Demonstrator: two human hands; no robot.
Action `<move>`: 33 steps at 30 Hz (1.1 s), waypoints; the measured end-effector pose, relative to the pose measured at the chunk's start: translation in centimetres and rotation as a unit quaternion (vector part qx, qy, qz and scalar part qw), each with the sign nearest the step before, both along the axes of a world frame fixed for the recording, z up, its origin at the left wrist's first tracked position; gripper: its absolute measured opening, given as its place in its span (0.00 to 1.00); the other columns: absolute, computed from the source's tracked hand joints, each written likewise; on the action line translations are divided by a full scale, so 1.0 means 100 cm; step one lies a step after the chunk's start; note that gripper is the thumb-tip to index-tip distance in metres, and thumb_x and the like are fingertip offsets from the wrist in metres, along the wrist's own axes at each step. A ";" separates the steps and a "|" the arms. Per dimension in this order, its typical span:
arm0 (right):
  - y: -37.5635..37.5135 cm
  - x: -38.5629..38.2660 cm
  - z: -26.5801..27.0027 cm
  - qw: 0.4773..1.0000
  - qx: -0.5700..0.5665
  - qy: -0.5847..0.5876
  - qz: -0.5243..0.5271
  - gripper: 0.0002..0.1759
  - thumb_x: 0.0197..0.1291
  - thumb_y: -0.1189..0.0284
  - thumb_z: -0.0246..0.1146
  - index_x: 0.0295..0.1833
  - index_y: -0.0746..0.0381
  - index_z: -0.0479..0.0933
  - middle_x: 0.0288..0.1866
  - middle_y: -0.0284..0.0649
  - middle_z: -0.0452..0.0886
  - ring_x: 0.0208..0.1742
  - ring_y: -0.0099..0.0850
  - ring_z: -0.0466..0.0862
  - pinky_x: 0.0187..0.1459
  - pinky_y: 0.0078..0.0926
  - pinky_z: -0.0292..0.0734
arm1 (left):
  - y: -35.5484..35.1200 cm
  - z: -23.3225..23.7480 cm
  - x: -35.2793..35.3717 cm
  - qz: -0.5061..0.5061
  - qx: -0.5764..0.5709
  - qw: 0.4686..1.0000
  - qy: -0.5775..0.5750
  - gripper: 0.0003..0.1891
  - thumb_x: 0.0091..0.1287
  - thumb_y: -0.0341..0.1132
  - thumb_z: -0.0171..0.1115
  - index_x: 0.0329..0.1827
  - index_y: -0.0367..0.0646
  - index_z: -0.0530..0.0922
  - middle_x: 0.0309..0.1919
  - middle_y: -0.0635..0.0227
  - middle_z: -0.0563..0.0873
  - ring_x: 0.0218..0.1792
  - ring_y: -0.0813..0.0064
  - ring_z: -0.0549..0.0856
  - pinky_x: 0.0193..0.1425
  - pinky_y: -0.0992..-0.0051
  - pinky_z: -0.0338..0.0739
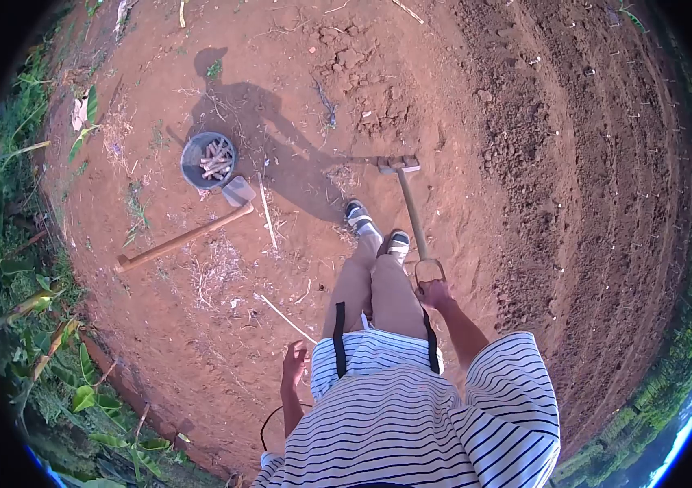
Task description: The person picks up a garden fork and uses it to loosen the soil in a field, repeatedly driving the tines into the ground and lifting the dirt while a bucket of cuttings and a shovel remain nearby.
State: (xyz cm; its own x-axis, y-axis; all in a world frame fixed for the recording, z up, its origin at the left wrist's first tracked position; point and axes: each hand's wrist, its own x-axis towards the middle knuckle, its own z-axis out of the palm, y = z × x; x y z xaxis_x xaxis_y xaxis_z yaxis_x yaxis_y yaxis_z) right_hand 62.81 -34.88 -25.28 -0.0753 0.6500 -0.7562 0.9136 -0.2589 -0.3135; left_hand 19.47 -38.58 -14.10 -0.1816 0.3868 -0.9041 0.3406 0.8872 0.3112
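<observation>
My right hand is closed round the loop grip of a long-handled digging tool. Its wooden shaft runs forward from beside my right leg to a short, broad head on the soil, whose exact form is hard to make out. By my left hip hangs my left hand, empty, with its fingers loosely bent and apart. Ahead and to the left stands a dark bucket holding several short cut stems. A hoe with a wooden handle lies on the ground, its blade close to the bucket.
Bare reddish soil lies around my feet. Tilled ground in long rows stretches along the right. Green plants border the left side. Thin sticks lie near the hoe, and my shadow falls ahead.
</observation>
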 end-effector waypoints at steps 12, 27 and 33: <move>-0.039 0.023 -0.059 0.966 -0.240 -0.005 0.093 0.22 0.54 0.54 0.49 0.48 0.54 0.76 0.49 0.42 0.77 0.53 0.38 0.76 0.53 0.40 0.68 | -0.014 0.027 0.020 -0.009 -0.006 0.998 0.060 0.18 0.64 0.37 0.52 0.57 0.49 0.66 0.40 0.59 0.78 0.35 0.73 0.81 0.33 0.77 0.74; 0.260 0.087 0.121 0.964 0.241 0.014 0.115 0.29 0.54 0.47 0.45 0.39 0.60 0.79 0.24 0.49 0.77 0.28 0.41 0.78 0.38 0.37 0.73 | -0.061 -0.010 0.056 0.022 0.111 0.993 0.029 0.21 0.63 0.43 0.54 0.58 0.49 0.66 0.39 0.59 0.79 0.33 0.71 0.81 0.40 0.71 0.73; 0.268 0.118 0.353 0.942 0.313 0.015 0.120 0.27 0.55 0.52 0.43 0.30 0.61 0.80 0.11 0.37 0.70 0.13 0.30 0.68 0.22 0.32 0.67 | -0.115 -0.037 0.064 0.053 0.094 0.994 0.022 0.19 0.64 0.39 0.53 0.57 0.50 0.66 0.39 0.58 0.80 0.30 0.74 0.80 0.32 0.74 0.74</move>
State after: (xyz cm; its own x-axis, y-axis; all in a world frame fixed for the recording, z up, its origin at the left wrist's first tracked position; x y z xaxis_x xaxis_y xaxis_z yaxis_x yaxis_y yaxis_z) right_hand 74.58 -8.04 10.00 -0.2927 0.9290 -0.2265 0.9106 0.1986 -0.3624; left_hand 25.85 -50.11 -17.85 -0.2676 0.5256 -0.8076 0.2661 0.8458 0.4623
